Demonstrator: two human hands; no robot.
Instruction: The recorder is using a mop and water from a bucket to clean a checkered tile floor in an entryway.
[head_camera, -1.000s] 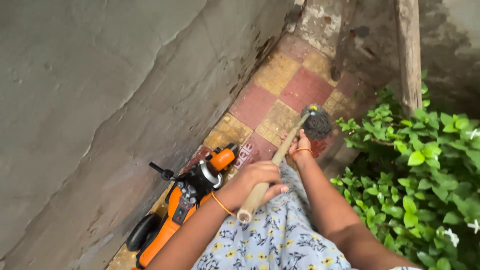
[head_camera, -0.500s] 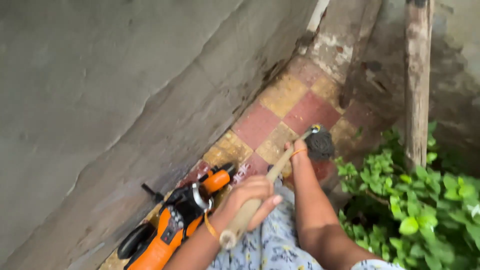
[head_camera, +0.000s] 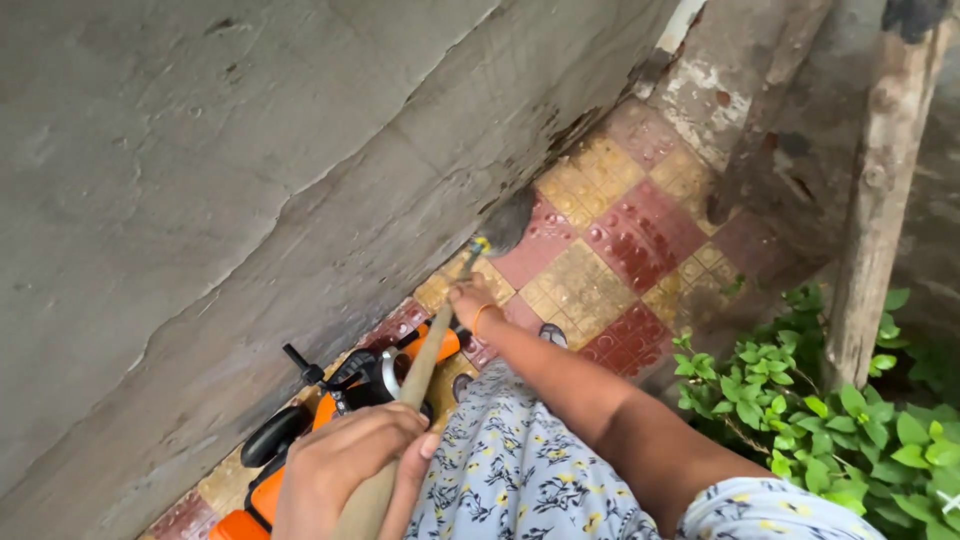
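Both my hands grip a long wooden broom handle (head_camera: 425, 352). My left hand (head_camera: 345, 475) is closed around its near end at the bottom of the view. My right hand (head_camera: 472, 300), with a thin bangle on the wrist, holds it farther down. The dark bristle head (head_camera: 508, 222) presses on the wet red and yellow checkered floor tiles (head_camera: 600, 262) where they meet the grey wall (head_camera: 250, 180). My floral dress (head_camera: 520, 470) fills the lower middle.
An orange and black toy motorbike (head_camera: 320, 415) lies on the tiles against the wall, just left of the handle. Green leafy plants (head_camera: 850, 420) grow at the right. A weathered wooden post (head_camera: 875, 190) stands upright behind them.
The broom head has swung left from beside the plants to the foot of the wall. My right arm has stretched out with it, and the view has tilted toward the wall.
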